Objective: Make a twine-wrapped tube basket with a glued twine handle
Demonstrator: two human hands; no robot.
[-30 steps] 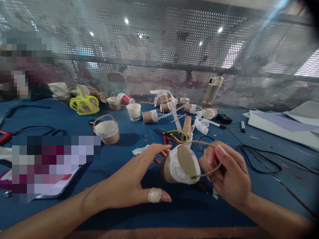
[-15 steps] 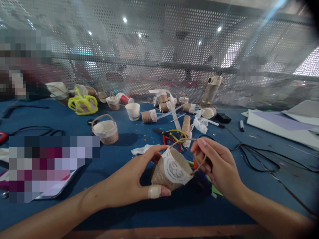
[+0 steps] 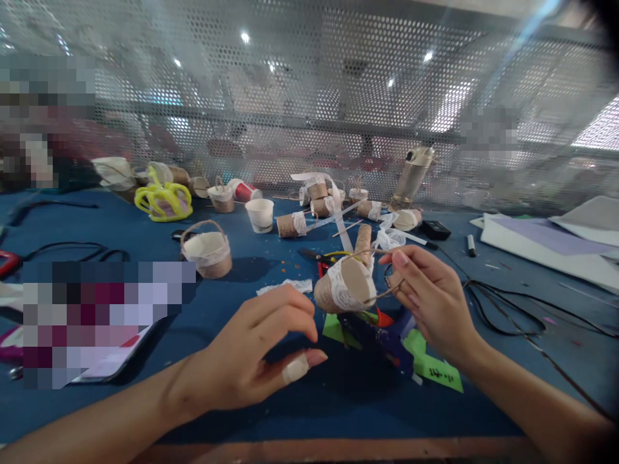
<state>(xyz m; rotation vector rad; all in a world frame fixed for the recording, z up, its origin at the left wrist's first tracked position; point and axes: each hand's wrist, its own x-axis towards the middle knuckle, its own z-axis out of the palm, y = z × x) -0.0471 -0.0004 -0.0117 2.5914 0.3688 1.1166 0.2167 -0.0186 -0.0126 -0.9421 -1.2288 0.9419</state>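
Note:
By its looped twine handle, my right hand holds a small twine-wrapped cup basket with a white lace band. The basket hangs tilted above the table, its opening turned up to the right. My left hand is just left of and below it, apart from it, with thumb and fingers spread and a bandage around the thumb. Under the basket lies a dark blue tool with an orange part, partly hidden, on green paper. Behind the basket are scissors, mostly covered.
A finished-looking twine basket stands at left behind a blurred flat item. Several small baskets, a white paper cup and a clear bottle line the back. Black cable and paper sheets lie at right.
My left hand has let go of the basket and drawn back to the left. The basket now hangs from my right hand, slightly higher and farther back, exposing the blue tool and green paper.

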